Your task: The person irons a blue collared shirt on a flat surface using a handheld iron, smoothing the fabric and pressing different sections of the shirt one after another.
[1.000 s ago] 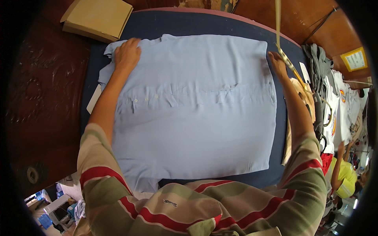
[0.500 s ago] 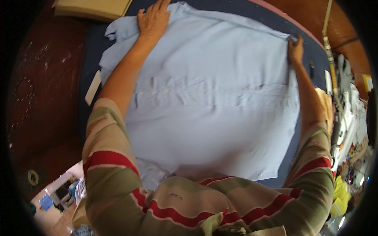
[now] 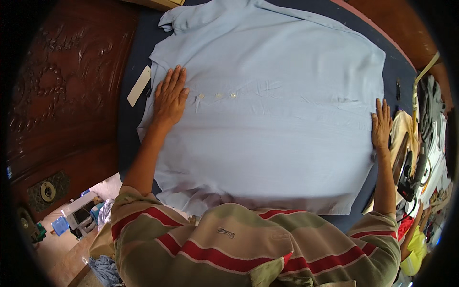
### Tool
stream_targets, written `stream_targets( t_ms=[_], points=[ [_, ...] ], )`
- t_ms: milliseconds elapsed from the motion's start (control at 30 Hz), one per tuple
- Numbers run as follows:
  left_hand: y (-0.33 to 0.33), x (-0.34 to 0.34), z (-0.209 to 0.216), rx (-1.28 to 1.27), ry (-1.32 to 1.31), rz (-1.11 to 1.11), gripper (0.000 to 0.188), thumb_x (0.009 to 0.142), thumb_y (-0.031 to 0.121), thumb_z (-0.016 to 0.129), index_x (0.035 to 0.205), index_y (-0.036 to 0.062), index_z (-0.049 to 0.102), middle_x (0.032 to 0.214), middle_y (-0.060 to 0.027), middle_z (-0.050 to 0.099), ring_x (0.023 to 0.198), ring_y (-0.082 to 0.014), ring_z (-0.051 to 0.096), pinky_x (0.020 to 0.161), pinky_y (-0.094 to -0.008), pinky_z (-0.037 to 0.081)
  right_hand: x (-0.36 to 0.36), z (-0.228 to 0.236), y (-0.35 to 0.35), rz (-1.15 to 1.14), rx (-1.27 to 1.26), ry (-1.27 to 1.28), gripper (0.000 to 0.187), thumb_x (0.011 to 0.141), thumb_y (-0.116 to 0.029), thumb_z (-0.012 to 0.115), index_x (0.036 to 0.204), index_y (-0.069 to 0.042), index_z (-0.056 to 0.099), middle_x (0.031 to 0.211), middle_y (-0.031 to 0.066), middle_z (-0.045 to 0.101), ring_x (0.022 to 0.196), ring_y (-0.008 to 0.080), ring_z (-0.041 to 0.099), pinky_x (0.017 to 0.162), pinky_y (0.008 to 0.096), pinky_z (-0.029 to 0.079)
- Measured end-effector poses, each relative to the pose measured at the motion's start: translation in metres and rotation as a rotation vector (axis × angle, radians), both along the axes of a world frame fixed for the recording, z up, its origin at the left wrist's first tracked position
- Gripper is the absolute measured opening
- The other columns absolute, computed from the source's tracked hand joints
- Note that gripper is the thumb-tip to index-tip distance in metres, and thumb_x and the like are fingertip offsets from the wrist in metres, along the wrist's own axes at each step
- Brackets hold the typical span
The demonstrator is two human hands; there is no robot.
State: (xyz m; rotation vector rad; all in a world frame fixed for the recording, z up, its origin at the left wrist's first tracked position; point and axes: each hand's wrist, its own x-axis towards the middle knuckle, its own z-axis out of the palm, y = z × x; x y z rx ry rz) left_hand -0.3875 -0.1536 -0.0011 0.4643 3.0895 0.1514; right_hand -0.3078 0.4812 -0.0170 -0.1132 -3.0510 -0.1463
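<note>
A light blue buttoned shirt (image 3: pixel 267 138) lies spread sideways over a dark blue table surface (image 3: pixel 129 110). Its sleeve is at the far left, and several pale buttons (image 3: pixel 218 95) run along its middle. My left hand (image 3: pixel 170 98) rests flat on the cloth at the left end of the button line, fingers stretched out. At the opposite side, my right hand (image 3: pixel 381 125) lies flat on the shirt's right edge with its fingers extended. Small wrinkles show along the button strip, and the near left edge is bunched.
A white flat piece (image 3: pixel 139 86) lies left of the shirt. On the right are a slim black tool (image 3: pixel 398 89), a black corded device (image 3: pixel 408 184) and heaped garments (image 3: pixel 432 138). Carved dark wood (image 3: pixel 62 91) stands at the left. Someone in yellow (image 3: pixel 415 251) is at the lower right.
Both hands have come nearer from the shirt's far edge. My right hand has let go of the far right corner and now lies flat. The cloth's far half looks smoother.
</note>
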Motion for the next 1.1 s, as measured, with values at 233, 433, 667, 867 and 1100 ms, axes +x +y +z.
stream_targets(
  t_ms=[233,433,667,867,1100],
  points=[
    [-0.010,-0.001,-0.001,0.023,0.050,-0.050,0.054,0.097,0.042,0.024,0.144,0.0167,0.024,0.150,-0.0061,0.022,0.139,-0.0247,0.017,0.109,-0.0465,0.017,0.007,0.007,0.004,-0.041,-0.030,-0.003,0.048,0.097,-0.039,0.028,0.143,-0.027,0.028,0.149,0.0079,0.022,0.138,0.0303,0.018,0.108,0.0537,0.013],
    [-0.009,0.017,0.007,-0.225,0.318,0.034,0.056,0.094,0.038,0.040,0.143,0.0138,0.027,0.148,-0.0078,0.026,0.136,-0.0264,0.023,0.104,-0.0518,0.021,-0.003,0.022,-0.007,-0.118,0.149,-0.168,0.054,0.095,-0.043,0.032,0.145,-0.026,0.019,0.149,0.0096,0.022,0.136,0.0322,0.022,0.106,0.0546,0.020],
    [-0.025,0.206,0.045,0.070,0.190,0.750,0.055,0.090,0.042,0.047,0.131,0.0055,0.043,0.140,-0.0129,0.039,0.131,-0.0301,0.032,0.100,-0.0515,0.028,0.171,0.037,-0.040,-0.393,-0.472,0.124,0.059,0.090,-0.041,0.049,0.130,0.003,0.042,0.128,0.0266,0.046,0.113,0.0391,0.048,0.095,0.0408,0.038],
    [-0.019,0.326,-0.011,0.229,0.262,0.788,0.042,0.088,0.031,0.054,0.114,-0.0012,0.053,0.130,-0.0198,0.045,0.124,-0.0323,0.040,0.097,-0.0451,0.034,0.272,0.017,-0.109,-0.336,-0.281,0.144,0.040,0.086,-0.027,0.059,0.105,0.008,0.052,0.098,0.0239,0.056,0.092,0.0361,0.054,0.083,0.0438,0.041],
    [-0.037,0.351,0.016,1.312,0.325,0.928,0.021,0.093,0.020,0.052,0.088,-0.0002,0.051,0.079,0.0017,0.053,0.070,-0.0093,0.046,0.065,-0.0221,0.039,0.283,0.051,-0.093,-0.532,-0.895,0.155,0.043,0.092,-0.019,0.053,0.117,0.016,0.042,0.105,0.0220,0.055,0.095,0.0220,0.052,0.086,0.0316,0.041]
  ],
)
